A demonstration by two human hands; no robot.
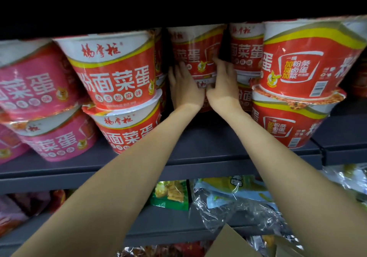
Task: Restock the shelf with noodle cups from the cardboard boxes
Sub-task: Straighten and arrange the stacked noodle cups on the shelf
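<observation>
- Both arms reach deep into the shelf (198, 169), into the gap between the front stacks of noodle cups.
- The left hand (184, 86) and the right hand (223, 83) meet at a stack of two red cups at the back of this gap.
- The upper cup (195, 50) stands upright, wide rim up, its top close under the dark shelf above.
- The lower cup (204, 83) is mostly hidden behind the two hands; only a strip of its lid and label shows between them.
- The left fingers (175, 71) are spread and lie flat on the left side of the stack, where the two cups meet.
- The right fingers (217, 62) curl around the right side of the upper cup, near its base.
- So the hands press on the stack from both sides; neither hand is closed fully around a cup, and I cannot tell how firmly they hold.
- The stack lies straight ahead of the fingers, away from the person, and both hands are equally near to it.
- I think the step in hand is to seat this stack in the back row; the coming move turns on a straight push inward, because the neighbour cups (119, 71) stand very near on both sides.
- A corner of a box (228, 242) shows at the bottom edge, below the arms.
</observation>
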